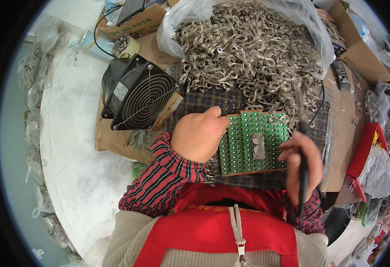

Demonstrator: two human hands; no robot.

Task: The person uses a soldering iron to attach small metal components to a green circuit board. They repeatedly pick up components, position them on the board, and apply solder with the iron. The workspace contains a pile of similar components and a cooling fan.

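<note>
Green circuit boards (237, 147), set side by side in a panel with small pale parts on them, lie on a dark checked cloth. A small greyish-white piece (259, 146) with two round marks rests on their middle, and looped wire (278, 118) lies at the upper right. My left hand (199, 135) is closed at the boards' upper left edge; its fingertips are turned away, so what they hold is hidden. My right hand (305, 162) grips a soldering iron (304, 129) by its black handle, beside the boards' right edge. The iron's shaft points away from me, toward the wire heap.
A big heap of looped silvery wires (248, 49) in a clear plastic bag stands behind the boards. A black fan (144, 95) is at the left, with a small tub (127, 46) behind it. Right of me are a red box (366, 153) and a cardboard box (364, 49).
</note>
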